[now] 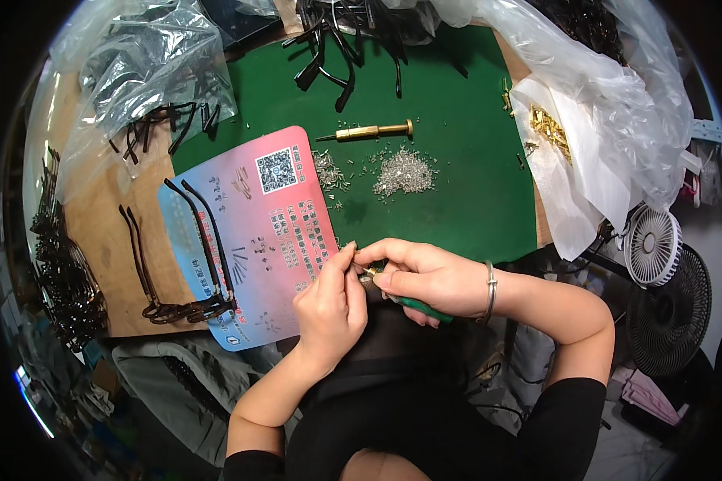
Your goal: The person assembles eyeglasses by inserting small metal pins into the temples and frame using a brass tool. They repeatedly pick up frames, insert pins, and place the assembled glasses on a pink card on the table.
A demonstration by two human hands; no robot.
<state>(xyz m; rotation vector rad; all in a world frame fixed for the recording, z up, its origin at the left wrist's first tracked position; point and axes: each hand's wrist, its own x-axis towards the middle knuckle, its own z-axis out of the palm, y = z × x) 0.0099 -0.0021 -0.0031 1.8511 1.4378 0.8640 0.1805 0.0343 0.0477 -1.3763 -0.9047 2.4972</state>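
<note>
My left hand (333, 301) is closed in a pinch near the mat's front edge, its fingertips meeting those of my right hand. What it pinches is too small and hidden to name. My right hand (429, 280) is wrapped round a green-handled tool (425, 309), whose working end is mostly covered by my fingers. Beyond my hands lie a pile of tiny silvery screws (405, 172) and a smaller heap of silvery pieces (329, 172). A brass screwdriver (369, 131) rests crosswise behind them.
A pink-and-blue printed sheet (257, 216) overlaps the green mat (473, 120). Dark glasses frames (188, 311) stand at its left. Black temple arms (349, 60) lie at the back. Gold parts (549, 132) sit on white paper at right, near a white fan (652, 244).
</note>
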